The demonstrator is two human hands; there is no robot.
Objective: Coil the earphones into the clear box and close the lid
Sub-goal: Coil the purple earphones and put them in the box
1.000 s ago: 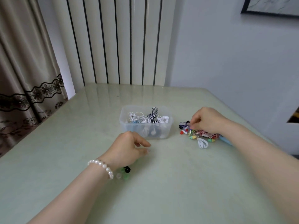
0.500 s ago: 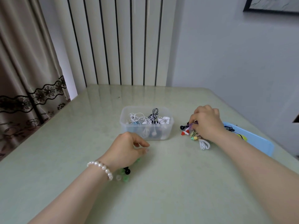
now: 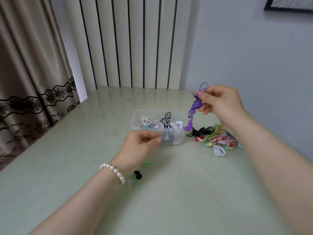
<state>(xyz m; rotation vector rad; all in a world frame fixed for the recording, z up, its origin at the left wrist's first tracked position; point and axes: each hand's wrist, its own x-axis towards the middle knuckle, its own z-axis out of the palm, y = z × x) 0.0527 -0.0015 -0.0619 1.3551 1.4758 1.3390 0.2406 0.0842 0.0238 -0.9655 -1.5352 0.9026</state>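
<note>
A clear plastic box [image 3: 135, 123] stands lidless mid-table and holds several white and black coiled earphones [image 3: 162, 122]. My right hand [image 3: 220, 106] is raised to the right of the box and pinches purple earphones [image 3: 194, 110], which dangle down toward the table. A pile of coloured earphones [image 3: 218, 139] lies right of the box, under that arm. My left hand [image 3: 138, 148], with a pearl bracelet at the wrist, hovers just in front of the box, fingers loosely curled, thumb and forefinger close together with nothing seen between them.
Small loose ear tips [image 3: 135, 178], green, white and black, lie on the pale green table [image 3: 169, 200] near my left wrist. A blue lid [image 3: 239, 145] peeks out beneath the earphone pile. A curtain hangs at the left, a striped wall panel behind.
My right hand lifted the purple earphones up out of the pile and now holds them in the air. My left hand rose slightly toward the box.
</note>
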